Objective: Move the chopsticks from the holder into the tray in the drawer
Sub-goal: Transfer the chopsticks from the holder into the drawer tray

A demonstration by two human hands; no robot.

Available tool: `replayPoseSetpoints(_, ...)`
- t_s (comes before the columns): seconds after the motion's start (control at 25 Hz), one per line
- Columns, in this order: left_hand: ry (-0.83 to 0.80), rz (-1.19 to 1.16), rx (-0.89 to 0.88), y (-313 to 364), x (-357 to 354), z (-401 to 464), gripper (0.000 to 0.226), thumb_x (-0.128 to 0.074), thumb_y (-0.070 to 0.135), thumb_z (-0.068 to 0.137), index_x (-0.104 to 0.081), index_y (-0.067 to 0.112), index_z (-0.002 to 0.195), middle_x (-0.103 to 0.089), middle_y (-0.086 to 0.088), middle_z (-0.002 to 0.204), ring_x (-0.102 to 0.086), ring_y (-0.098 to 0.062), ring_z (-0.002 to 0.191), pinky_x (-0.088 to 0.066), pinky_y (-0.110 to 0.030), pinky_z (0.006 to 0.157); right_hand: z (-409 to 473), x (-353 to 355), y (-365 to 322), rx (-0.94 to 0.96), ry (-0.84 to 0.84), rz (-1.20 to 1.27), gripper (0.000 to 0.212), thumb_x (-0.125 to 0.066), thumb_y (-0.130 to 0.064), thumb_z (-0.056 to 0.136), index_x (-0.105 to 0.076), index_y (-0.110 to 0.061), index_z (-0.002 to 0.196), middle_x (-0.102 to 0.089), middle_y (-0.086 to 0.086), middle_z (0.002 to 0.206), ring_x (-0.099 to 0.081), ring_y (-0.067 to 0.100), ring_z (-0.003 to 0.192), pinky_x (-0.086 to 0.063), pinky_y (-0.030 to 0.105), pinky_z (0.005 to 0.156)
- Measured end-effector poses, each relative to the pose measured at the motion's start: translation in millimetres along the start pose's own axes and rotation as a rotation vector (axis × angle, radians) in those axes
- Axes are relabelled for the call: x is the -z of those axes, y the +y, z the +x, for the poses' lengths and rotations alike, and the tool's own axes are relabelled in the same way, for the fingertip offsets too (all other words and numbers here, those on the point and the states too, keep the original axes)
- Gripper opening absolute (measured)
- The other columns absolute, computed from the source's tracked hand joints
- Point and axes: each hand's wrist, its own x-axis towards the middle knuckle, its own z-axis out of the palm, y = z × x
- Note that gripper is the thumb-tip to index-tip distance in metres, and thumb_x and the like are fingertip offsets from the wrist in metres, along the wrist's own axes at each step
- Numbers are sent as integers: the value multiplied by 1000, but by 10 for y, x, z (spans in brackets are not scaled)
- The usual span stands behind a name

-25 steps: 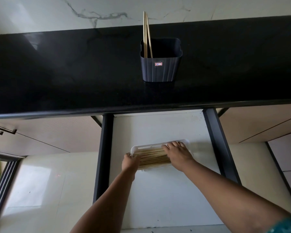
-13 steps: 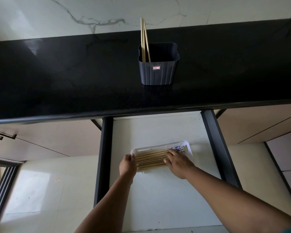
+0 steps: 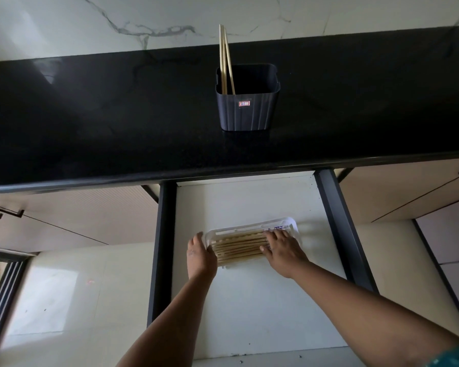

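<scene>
Step in hand looks like tidying: both hands are down in the open drawer (image 3: 249, 313) at the white tray (image 3: 289, 224), squaring up the chopsticks in the tray (image 3: 239, 247), which lie side by side lengthwise and fill most of it. Left hand (image 3: 200, 254) stands edge-on against the tray's left end, fingers straight and pressed together, gripping nothing. Right hand (image 3: 282, 250) lies flat, palm down, over the right ends of the sticks, fingers slightly spread, nothing pinched. Task not finished: two chopsticks (image 3: 225, 59) stand in the dark holder (image 3: 247, 112) near the counter's (image 3: 90, 123) back edge, leaning in its left corner; holder otherwise looks empty. Next move probably calls for lifting a hand out, reaching up over the counter's front edge and pinching that pair.
</scene>
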Motion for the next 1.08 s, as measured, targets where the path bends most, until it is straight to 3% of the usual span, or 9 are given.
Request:
replayPoseSetpoints(0.08, 109, 190, -375, 8, 23, -29, 34, -59, 5, 83, -58, 8, 117, -57, -12, 114, -54, -30, 102, -47, -37, 88, -10, 3, -9, -6, 27, 31, 52, -37, -44, 97, -41, -14, 139, -46, 7, 139, -39, 25, 132, -31, 34, 109)
replayPoseSetpoints(0.2, -138, 303, -673, 94, -26, -64, 22, -54, 22, 89, -63, 9, 103, -61, -10, 104, -59, -32, 98, -52, -36, 77, 53, 24, -34, 1, -110, 17, 75, -13, -61, 92, -28, -15, 149, -28, 3, 156, -21, 23, 145, -16, 38, 119)
replayPoseSetpoints(0.28, -371, 435, -614, 104, -136, -7, 45, -43, 41, 95, -56, 11, 127, -55, -9, 132, -51, -32, 123, -45, -39, 99, 72, -1, -71, 4, -149, -37, 66, -17, -57, 95, -37, -16, 144, -32, 1, 154, -25, 23, 143, -18, 42, 118)
replayPoseSetpoints(0.36, -528, 609, -487, 103, -223, 16, 68, -33, 54, 96, -31, 11, 148, -28, -10, 157, -24, -29, 145, -20, -39, 119, 41, -40, -83, -15, -94, -62, 48, -27, -46, 99, -51, -16, 128, -45, 3, 142, -39, 25, 132, -28, 41, 110)
replayPoseSetpoints(0.44, -530, 659, -502, 87, -278, -65, 71, -29, 58, 95, -32, 9, 147, -28, -11, 156, -21, -27, 146, -16, -38, 120, 1, -41, -70, -42, -67, -52, 41, -30, -42, 99, -55, -15, 116, -52, 3, 130, -49, 26, 120, -37, 39, 100)
replayPoseSetpoints(0.64, -312, 596, -599, 40, -297, -275, 59, -28, 57, 94, -50, 14, 129, -51, -5, 140, -47, -26, 129, -41, -34, 104, -17, -34, -45, -24, -30, 7, 36, -34, -37, 99, -56, -14, 116, -54, 3, 126, -54, 26, 115, -43, 36, 95)
replayPoseSetpoints(0.8, -396, 687, -529, -33, -270, -222, 87, -14, 66, 89, -18, 6, 151, -10, -14, 161, -10, -28, 149, -9, -38, 122, -47, -37, -73, 34, 19, -3, 46, -33, -35, 100, -46, -11, 137, -40, 4, 148, -38, 22, 136, -25, 34, 115)
replayPoseSetpoints(0.88, -437, 746, -492, -20, -243, -186, 86, -19, 65, 93, -13, 3, 152, -13, -16, 160, -11, -28, 149, -8, -38, 122, -67, -53, -75, 21, -20, 2, 52, -29, -40, 101, -39, -11, 143, -32, 3, 154, -28, 22, 142, -17, 35, 119)
replayPoseSetpoints(1.08, -395, 721, -453, 48, -201, -263, 86, -24, 62, 94, -11, -1, 151, -15, -20, 159, -12, -31, 148, -6, -38, 122, -93, -90, -57, -13, 0, -39, 48, -29, -47, 99, -54, -15, 125, -53, 4, 130, -51, 25, 118, -40, 36, 100)
